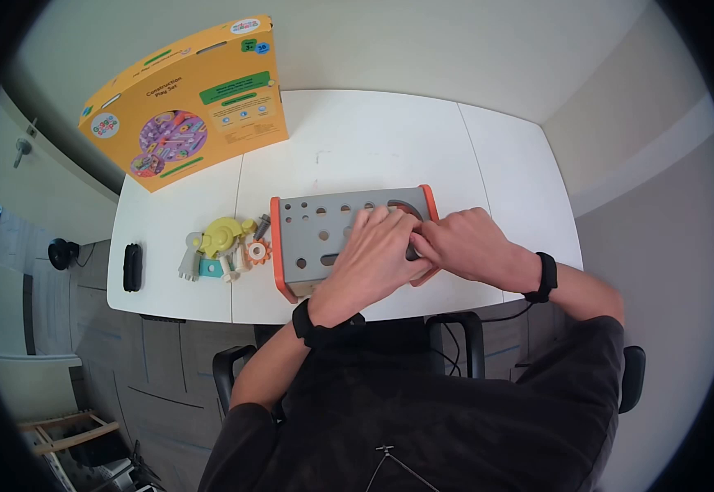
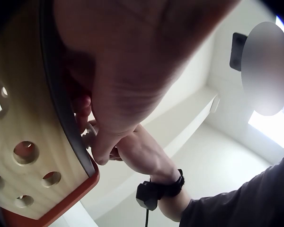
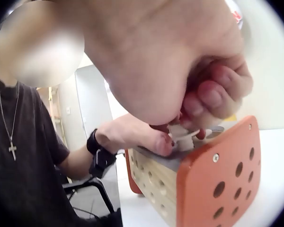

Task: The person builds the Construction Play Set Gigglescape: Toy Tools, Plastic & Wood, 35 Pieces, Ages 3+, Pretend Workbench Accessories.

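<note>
A toy workbench (image 1: 295, 238) with a grey holed top, pale wooden sides and orange end panels (image 3: 227, 175) sits on the table. My left hand (image 1: 377, 254) lies over the right part of its top, thumb and a fingertip on either side of a cream toy screw (image 3: 183, 143). From the right, my right hand (image 1: 472, 246) curls its fingers and pinches the upper end of that screw. In the left wrist view, the screw's ridged shaft (image 2: 88, 137) shows beside the thumb. Fingers hide most of the screw in the head view.
Left of the workbench lies a pile of toy parts, including a yellow-green piece (image 1: 222, 234), an orange gear (image 1: 257, 252) and a teal plate (image 1: 209, 268). A black case (image 1: 133, 267) lies near the left edge. An orange play-set box (image 1: 184, 107) stands at the back left.
</note>
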Tool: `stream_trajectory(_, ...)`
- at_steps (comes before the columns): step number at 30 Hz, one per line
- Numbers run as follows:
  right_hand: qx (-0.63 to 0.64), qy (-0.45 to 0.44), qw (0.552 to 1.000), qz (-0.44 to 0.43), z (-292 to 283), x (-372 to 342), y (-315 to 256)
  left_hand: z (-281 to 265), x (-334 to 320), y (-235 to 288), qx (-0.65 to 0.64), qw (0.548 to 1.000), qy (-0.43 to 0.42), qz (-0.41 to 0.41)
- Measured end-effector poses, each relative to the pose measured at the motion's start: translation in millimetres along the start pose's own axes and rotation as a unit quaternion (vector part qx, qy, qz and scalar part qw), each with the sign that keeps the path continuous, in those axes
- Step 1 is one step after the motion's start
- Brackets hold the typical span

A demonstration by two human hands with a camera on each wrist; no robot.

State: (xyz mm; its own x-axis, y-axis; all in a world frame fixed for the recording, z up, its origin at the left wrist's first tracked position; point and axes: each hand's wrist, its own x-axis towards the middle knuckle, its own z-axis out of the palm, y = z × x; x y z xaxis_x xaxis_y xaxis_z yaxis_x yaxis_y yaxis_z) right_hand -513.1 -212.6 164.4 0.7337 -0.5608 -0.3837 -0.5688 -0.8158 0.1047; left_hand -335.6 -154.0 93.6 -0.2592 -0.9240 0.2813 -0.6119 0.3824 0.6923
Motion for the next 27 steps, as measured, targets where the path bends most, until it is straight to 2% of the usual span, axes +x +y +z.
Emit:
stream_trajectory(3, 0.013, -0.04, 0.999, 0.03, -13.7, -3.7, 4.1, -1.7, -0.9, -2.0, -0.017, 1.0, -0.005, 0.006)
stream_trajectory(6, 0.088, 0.044, 0.994, -0.038, -3.2, -11.7, 17.0, -0.8, -0.6, -4.4, -0.024, 0.999, -0.02, 0.006)
stream_trajectory(9, 0.065, 0.142, 0.979, -0.131, 8.3, -17.9, 29.2, 3.3, 0.4, -10.9, -0.012, 0.999, -0.043, 0.016)
stream_trajectory(13, 0.031, 0.125, 0.98, -0.15, 6.1, -19.7, 25.5, -3.0, 1.1, -10.8, -0.025, 0.996, -0.083, 0.009)
stream_trajectory(18, -0.002, 0.139, 0.976, -0.17, 8.4, -13.6, 23.6, -0.1, 2.3, -8.4, -0.007, 0.998, -0.062, 0.011)
stream_trajectory(21, -0.004, 0.198, 0.971, -0.137, 18.9, -5.1, 19.9, -1.0, 2.3, -4.6, -0.003, 0.999, -0.041, 0.004)
stream_trajectory(24, -0.032, 0.068, 0.997, -0.023, 19.8, 2.2, 9.8, 1.9, 0.9, -2.3, 0.006, 1.0, -0.007, 0.009)
stream_trajectory(27, 0.006, 0.094, 0.996, -0.008, 11.7, -0.8, 6.2, -0.2, 0.6, -2.1, -0.004, 1.0, -0.01, 0.009)
